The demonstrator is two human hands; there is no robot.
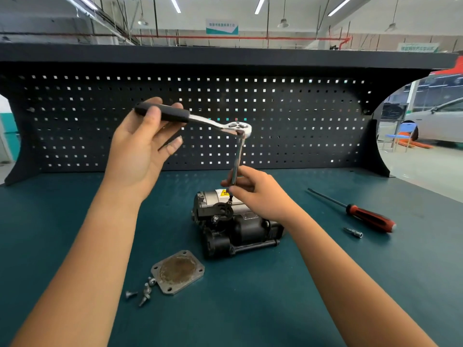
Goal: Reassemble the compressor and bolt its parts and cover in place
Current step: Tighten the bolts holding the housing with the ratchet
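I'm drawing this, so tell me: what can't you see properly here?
All in the head view:
Lower end of the extension bar: partly behind the right hand.
The yellow label on the compressor: too small to read.
The hanging sign: blurred writing.
The loose bolts: overlapping, count unsure.

A single wide-angle view from the person's head, facing forward and somewhat down across the surface [375,284], near enough that both forearms [82,259] reach in from the bottom corners. The pegboard [300,121] stands straight ahead across the middle, its edges bowed by the lens, with hall ceiling [225,11] above
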